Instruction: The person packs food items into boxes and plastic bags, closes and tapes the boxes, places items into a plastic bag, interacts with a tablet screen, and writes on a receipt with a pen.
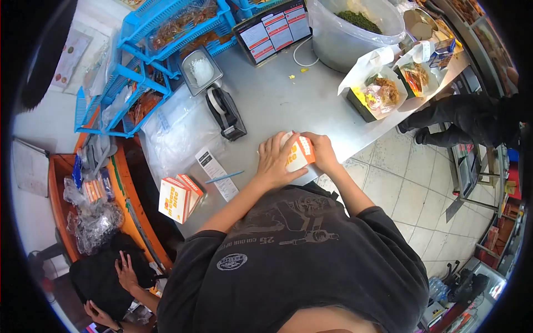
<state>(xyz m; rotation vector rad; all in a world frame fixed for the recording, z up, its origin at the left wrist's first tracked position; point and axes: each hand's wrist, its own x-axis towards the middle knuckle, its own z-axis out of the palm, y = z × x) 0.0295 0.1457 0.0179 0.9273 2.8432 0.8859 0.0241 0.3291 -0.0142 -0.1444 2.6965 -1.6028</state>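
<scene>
At the front edge of the metal counter, my two hands hold a small white and orange cardboard takeaway box [296, 157]. My left hand [272, 161] lies over its top and left side, fingers pressed along it. Around the right side, my right hand [321, 152] has its fingers bent against the orange face. Partly covered by the hands, the box does not show its inside. Left of my left forearm, a printed receipt [214, 166] lies under a thin blue pen [224, 177]. Two more takeaway boxes [175, 202] of the same print stand at the counter's left corner.
A black tape dispenser [226, 114], plastic bags [180, 125], metal tray [201, 71] and tablet [275, 30] stand behind. Blue crates [125, 91] rise left. A tub [347, 41] of chopped greens and open food boxes [375, 94] are right. Another person's hands [126, 272] show lower left.
</scene>
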